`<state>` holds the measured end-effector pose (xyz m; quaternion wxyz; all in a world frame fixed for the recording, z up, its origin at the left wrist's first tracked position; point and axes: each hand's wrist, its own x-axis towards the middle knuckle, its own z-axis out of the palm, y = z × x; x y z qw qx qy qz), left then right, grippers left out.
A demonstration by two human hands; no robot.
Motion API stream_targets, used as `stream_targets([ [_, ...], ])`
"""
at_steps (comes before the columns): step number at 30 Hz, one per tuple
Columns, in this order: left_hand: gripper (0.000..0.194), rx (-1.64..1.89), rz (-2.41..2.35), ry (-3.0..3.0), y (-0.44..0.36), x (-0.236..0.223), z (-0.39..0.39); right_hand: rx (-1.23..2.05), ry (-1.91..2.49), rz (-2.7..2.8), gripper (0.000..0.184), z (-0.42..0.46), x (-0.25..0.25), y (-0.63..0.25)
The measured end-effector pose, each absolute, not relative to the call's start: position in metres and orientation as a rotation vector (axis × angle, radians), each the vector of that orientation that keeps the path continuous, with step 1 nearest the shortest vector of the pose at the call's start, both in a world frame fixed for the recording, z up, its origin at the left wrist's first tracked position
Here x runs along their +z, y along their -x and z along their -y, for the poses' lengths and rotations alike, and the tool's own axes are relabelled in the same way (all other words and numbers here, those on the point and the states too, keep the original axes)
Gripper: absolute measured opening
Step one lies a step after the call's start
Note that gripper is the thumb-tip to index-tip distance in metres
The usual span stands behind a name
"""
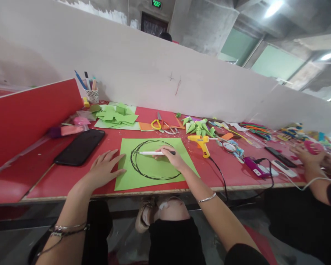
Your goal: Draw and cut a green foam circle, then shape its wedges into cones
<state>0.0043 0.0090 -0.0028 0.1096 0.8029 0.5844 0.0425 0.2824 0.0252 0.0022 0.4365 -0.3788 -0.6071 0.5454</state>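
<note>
A green sheet of paper point(124, 182) lies on the red table, with a large black circle of overlapping strokes drawn on it. My right hand point(169, 156) grips a white marker point(149, 153) with a black end, its tip pointing left at the circle's left side. Flat at the paper's left edge rests my left hand point(107, 167), fingers spread and fingertips touching the sheet. A yellow glue gun point(201, 143) lies to the right of the paper. Behind the sheet are yellow-handled scissors point(156, 124).
A black phone point(79, 147) lies left of my left hand. Cut green paper pieces point(117, 115), folded green cones point(198, 127) and a pen cup point(92, 95) stand along the white partition. A purple power strip point(256, 167) with cables sits right, near another person's hands point(310, 158).
</note>
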Motion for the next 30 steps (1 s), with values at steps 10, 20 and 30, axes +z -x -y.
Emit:
stream_targets([
  [10,0.062,0.177,-1.706,-2.375,-0.002,-0.008,-0.012,1.247,1.02,1.615,0.026,-0.026,-0.001,-0.282],
  [20,0.063,0.15,-1.719,-2.349,-0.003,-0.006,-0.011,0.937,1.159,1.522,0.024,-0.03,-0.008,-0.279],
  [30,0.061,0.13,-1.739,-2.336,-0.005,-0.002,-0.009,1.023,1.08,1.673,0.026,-0.025,-0.001,-0.278],
])
